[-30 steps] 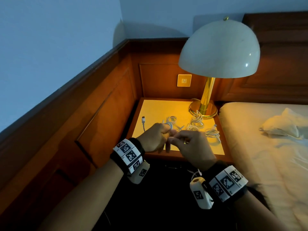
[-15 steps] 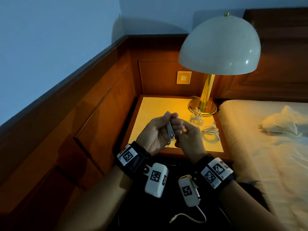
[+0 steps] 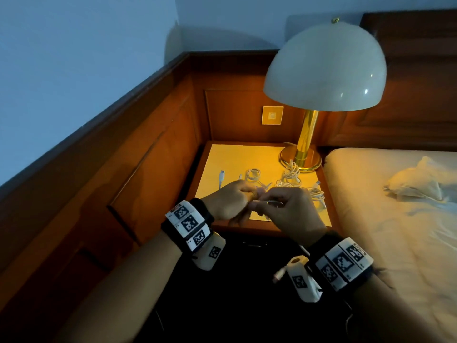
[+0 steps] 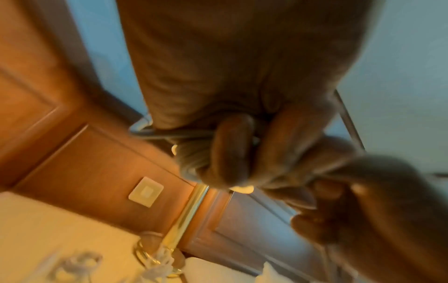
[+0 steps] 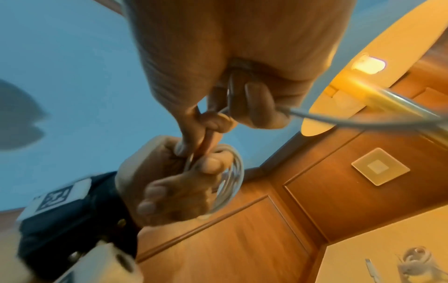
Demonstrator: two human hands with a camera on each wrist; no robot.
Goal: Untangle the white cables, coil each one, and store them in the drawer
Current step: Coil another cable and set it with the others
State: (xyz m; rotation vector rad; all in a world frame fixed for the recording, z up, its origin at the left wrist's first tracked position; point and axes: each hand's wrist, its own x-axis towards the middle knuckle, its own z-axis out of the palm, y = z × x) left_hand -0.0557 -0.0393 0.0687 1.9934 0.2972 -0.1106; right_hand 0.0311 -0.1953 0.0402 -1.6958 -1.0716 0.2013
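White cable coil (image 5: 227, 178) gripped in left hand (image 3: 228, 200), loops sticking out past curled fingers in right-wrist view; barely visible from head cam, hidden by knuckles. Right hand (image 3: 288, 211) pinching loose run of same cable (image 3: 268, 202) betw. thumb & fingers, just beside left hand, both held over front edge of tabletop (image 3: 237, 159). Left-wrist view blurred: only short loop of cable (image 4: 143, 128) showing at side of fist, rest buried in palm. Right-wrist view: cable strand (image 5: 351, 120) running off to right edge, end cut off by frame.

Other white cables lying on tabletop: one w/ plug end (image 3: 221, 175) near left edge, lower part hidden behind left hand; small coil (image 3: 253, 174) mid-top; tangle (image 3: 291, 173) touching lamp base (image 3: 300, 160); another bundle (image 3: 316, 194) near right edge, partly covered by right hand. Can't tell how many separate cables in tangle.

Lamp shade (image 3: 326, 68) lit, blocking view of wall behind. Wall switch plate (image 3: 272, 115) on wood panel behind tabletop. Bed (image 3: 395, 219) at right, cut off by frame, crumpled cloth (image 3: 418, 186) on it. Drawer front below tabletop too dark to make out. Wrist bands w/ square markers (image 3: 189, 222) on both arms.
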